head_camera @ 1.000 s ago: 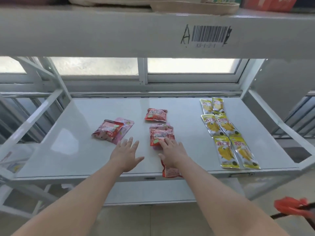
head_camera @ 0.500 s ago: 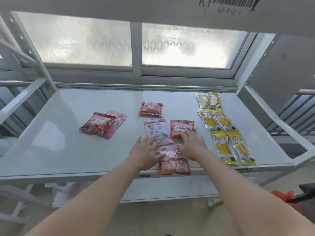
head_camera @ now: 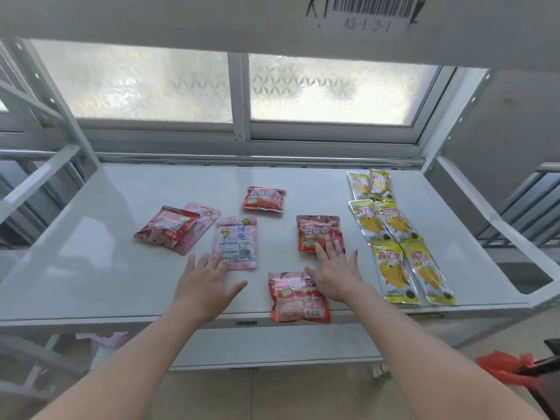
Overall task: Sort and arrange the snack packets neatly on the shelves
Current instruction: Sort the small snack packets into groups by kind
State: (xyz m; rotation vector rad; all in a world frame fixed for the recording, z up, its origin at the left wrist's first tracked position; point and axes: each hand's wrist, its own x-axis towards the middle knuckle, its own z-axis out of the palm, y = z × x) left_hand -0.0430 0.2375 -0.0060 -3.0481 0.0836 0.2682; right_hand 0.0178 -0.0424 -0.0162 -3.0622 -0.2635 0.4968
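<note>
Spreading the mixed packets apart on the shelf [head_camera: 121, 268], pink to the left and red to the right.

The left hand [head_camera: 206, 283], flat with fingers spread and gripping nothing, is now pressing the near edge of the pink packet [head_camera: 238, 242], which is lying further left than half a second ago. The right hand [head_camera: 335, 272], also flat and ungripped, is resting its fingertips on a red packet [head_camera: 318, 231], now well apart from the pink one. Another red packet [head_camera: 298, 298] is overhanging the front edge; the yellow packets [head_camera: 397, 234] are already lying in tidy pairs. Sorting is looking roughly half done.
</note>
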